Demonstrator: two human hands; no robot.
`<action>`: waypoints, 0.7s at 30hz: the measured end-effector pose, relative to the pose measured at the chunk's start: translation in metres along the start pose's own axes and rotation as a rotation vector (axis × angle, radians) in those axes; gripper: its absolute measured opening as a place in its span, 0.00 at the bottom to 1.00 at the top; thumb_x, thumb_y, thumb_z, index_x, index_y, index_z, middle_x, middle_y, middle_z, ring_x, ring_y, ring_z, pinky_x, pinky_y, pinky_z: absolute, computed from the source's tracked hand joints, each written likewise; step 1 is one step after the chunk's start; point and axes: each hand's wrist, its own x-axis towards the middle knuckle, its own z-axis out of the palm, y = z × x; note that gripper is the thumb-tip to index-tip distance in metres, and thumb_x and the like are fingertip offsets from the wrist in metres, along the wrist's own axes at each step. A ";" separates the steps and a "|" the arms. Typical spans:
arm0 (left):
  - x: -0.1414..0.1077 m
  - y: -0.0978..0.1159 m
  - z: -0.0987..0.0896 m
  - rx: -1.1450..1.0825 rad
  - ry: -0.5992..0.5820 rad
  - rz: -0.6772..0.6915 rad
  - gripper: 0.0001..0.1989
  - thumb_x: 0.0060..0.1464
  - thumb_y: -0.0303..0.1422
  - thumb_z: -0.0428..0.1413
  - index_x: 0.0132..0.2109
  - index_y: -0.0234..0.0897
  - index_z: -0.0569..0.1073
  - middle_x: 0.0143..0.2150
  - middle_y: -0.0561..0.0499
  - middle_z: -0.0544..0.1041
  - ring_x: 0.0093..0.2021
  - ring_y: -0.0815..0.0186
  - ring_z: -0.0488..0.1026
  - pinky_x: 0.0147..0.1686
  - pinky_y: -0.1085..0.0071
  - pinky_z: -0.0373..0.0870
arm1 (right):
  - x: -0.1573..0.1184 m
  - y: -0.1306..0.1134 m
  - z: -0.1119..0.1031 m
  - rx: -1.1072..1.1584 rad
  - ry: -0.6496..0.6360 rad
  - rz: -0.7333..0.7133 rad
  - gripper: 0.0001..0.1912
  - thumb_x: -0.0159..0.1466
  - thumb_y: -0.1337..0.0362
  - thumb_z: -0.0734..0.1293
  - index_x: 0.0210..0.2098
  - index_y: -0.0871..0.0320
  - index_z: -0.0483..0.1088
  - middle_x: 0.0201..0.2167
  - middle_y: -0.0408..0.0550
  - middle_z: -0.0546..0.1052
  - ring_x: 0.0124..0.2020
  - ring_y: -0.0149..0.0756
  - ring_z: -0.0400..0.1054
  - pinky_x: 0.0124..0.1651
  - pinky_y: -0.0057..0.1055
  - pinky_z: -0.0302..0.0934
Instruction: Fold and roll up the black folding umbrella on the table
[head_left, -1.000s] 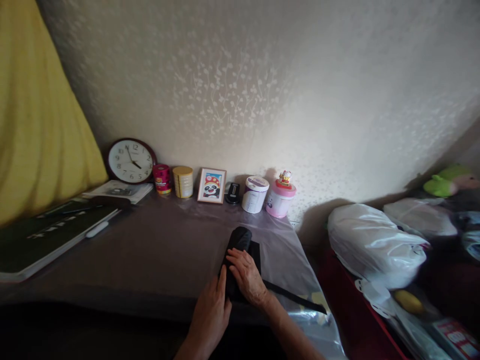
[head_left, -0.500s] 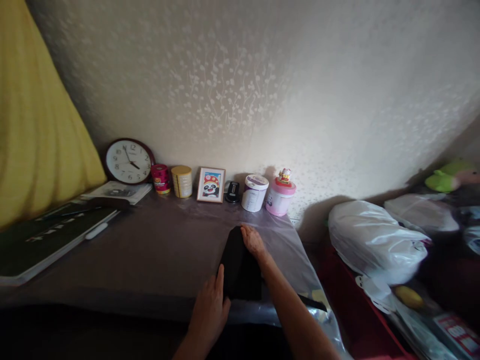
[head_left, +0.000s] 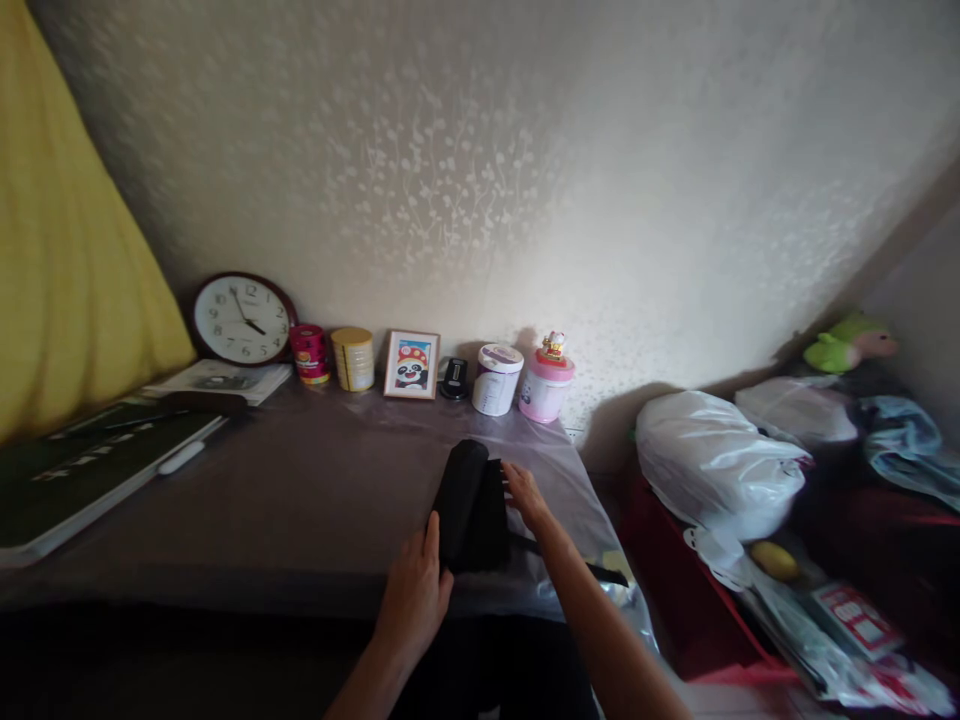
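A black fabric bundle point(head_left: 459, 505) lies on the table near its front edge, thick and rounded on the left, with a flat black flap point(head_left: 489, 520) on its right side. My left hand point(head_left: 418, 575) grips the bundle's near left side, index finger along it and thumb at the lower edge. At the flap's upper right edge is my right hand point(head_left: 525, 497), its fingers apart and their tips close against the cloth. A black strap point(head_left: 604, 574) runs out to the right beneath my right forearm.
Along the wall stand a clock point(head_left: 244, 318), a picture frame point(head_left: 412, 365), a white tub point(head_left: 496, 380) and a pink tub point(head_left: 546, 390). A green board point(head_left: 97, 470) lies at the left. Right of the table, a white plastic bag point(head_left: 716, 460) sits in a red container point(head_left: 667, 590).
My right hand has moved from the bundle's top to the flap's right edge, its fingers spreading. More of the flap shows. My left hand keeps its hold, and the view has shifted slightly.
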 end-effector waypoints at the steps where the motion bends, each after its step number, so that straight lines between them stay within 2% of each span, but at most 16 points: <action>1: 0.000 0.000 -0.001 0.008 -0.007 -0.004 0.31 0.53 0.25 0.43 0.63 0.24 0.46 0.49 0.39 0.69 0.49 0.59 0.67 0.48 0.65 0.63 | -0.002 -0.003 0.002 0.014 -0.016 0.011 0.17 0.58 0.51 0.57 0.35 0.58 0.67 0.33 0.46 0.72 0.27 0.28 0.65 0.25 0.22 0.56; 7: 0.000 0.004 -0.006 0.019 -0.041 -0.026 0.31 0.52 0.25 0.42 0.63 0.26 0.45 0.48 0.40 0.70 0.50 0.60 0.66 0.47 0.66 0.64 | -0.005 -0.007 0.011 -0.003 -0.091 0.061 0.11 0.58 0.62 0.57 0.37 0.57 0.68 0.30 0.44 0.71 0.23 0.25 0.64 0.24 0.22 0.59; 14: 0.000 0.007 -0.010 0.038 -0.071 -0.045 0.31 0.53 0.25 0.42 0.63 0.25 0.46 0.50 0.39 0.69 0.52 0.59 0.65 0.48 0.65 0.62 | 0.002 -0.001 0.019 -0.245 -0.109 0.022 0.14 0.54 0.72 0.57 0.38 0.58 0.68 0.22 0.40 0.69 0.21 0.27 0.65 0.25 0.26 0.64; 17: 0.000 0.008 -0.011 0.056 -0.066 -0.041 0.30 0.54 0.25 0.42 0.63 0.24 0.45 0.49 0.39 0.69 0.51 0.60 0.66 0.49 0.67 0.61 | 0.007 0.002 0.019 -0.386 -0.064 -0.058 0.14 0.53 0.74 0.57 0.35 0.59 0.70 0.24 0.41 0.71 0.24 0.29 0.66 0.27 0.26 0.64; 21: -0.001 0.008 -0.012 0.066 -0.072 -0.045 0.30 0.54 0.25 0.43 0.63 0.24 0.46 0.50 0.40 0.69 0.50 0.61 0.66 0.48 0.68 0.61 | 0.009 0.008 0.017 -0.569 0.018 -0.184 0.14 0.53 0.76 0.57 0.33 0.60 0.71 0.32 0.48 0.74 0.35 0.35 0.67 0.40 0.30 0.62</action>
